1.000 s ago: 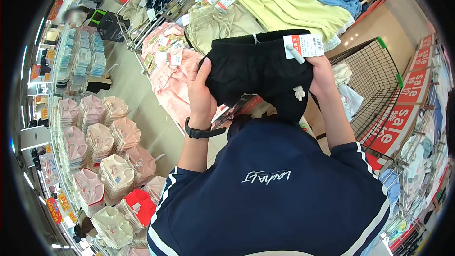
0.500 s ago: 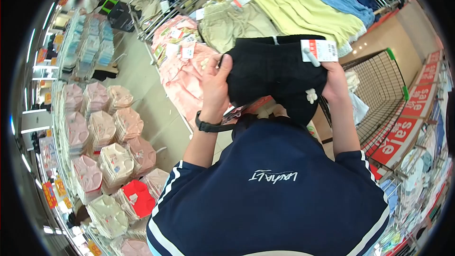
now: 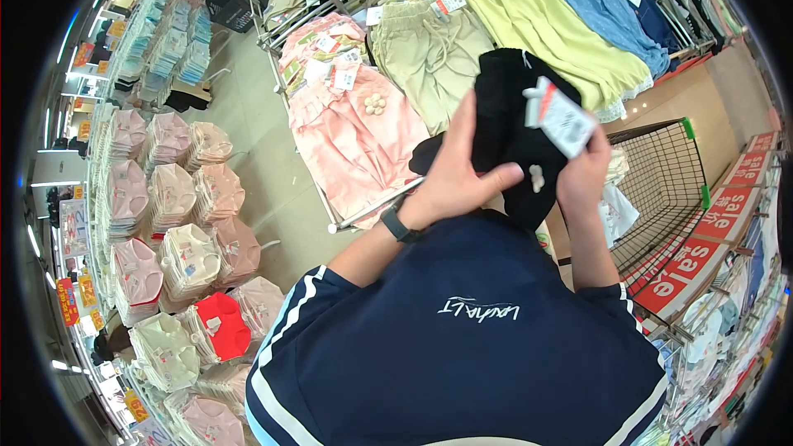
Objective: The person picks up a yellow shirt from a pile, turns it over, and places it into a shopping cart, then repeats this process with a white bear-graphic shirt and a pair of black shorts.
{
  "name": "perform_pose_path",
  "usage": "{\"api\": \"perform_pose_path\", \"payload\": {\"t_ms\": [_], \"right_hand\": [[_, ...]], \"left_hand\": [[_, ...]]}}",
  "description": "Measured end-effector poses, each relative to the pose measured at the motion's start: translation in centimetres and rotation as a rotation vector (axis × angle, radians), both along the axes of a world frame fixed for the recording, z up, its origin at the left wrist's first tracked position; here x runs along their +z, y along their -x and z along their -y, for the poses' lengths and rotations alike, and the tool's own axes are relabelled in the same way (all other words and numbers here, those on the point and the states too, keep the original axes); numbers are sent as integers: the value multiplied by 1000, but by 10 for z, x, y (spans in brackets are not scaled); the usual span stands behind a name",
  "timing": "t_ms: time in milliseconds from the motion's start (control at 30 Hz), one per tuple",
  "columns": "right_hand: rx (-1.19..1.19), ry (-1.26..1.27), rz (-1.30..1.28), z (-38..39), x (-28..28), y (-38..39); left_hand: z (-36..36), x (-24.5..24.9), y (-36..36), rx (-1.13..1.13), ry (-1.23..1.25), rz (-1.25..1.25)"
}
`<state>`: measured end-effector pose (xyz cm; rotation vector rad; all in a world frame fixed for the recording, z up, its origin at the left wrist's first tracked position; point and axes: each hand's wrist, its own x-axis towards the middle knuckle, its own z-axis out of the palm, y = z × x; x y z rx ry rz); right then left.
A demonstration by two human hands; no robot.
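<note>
Bunched black trousers (image 3: 504,87) with a small white appliqué (image 3: 537,178) are held up in front of my chest. My left hand (image 3: 458,169) lies against the fabric, thumb stretched to the right and fingers extended upward; some fingertips are hard to see. At the right edge, my right hand (image 3: 585,173) is closed on the trousers, its fingers partly behind the price tag (image 3: 566,122). The tag hangs tilted over the cloth. Just beyond the hands, pink trousers (image 3: 355,124) with a flower and pale green drawstring trousers (image 3: 425,54) lie on the display rack (image 3: 372,206).
A yellow-green garment (image 3: 553,33) and denim (image 3: 607,8) lie along the rack. To the right stands a wire shopping cart (image 3: 661,198) beside red sale signs (image 3: 694,268). Hanging stacks of children's underwear (image 3: 190,252) fill the left side, across the aisle floor (image 3: 256,140).
The black trousers went from spread wide to bunched and turned. My left hand moved right, from the garment's left edge onto its front. The tag swung to a slant.
</note>
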<state>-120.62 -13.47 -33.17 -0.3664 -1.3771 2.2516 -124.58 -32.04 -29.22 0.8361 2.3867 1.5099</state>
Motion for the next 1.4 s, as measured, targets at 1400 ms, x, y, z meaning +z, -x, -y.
{"api": "perform_pose_path", "payload": {"t_ms": [1400], "right_hand": [[771,640,53,-11,-58,17]], "left_hand": [[-3,46,-2,11,-474,861]]}}
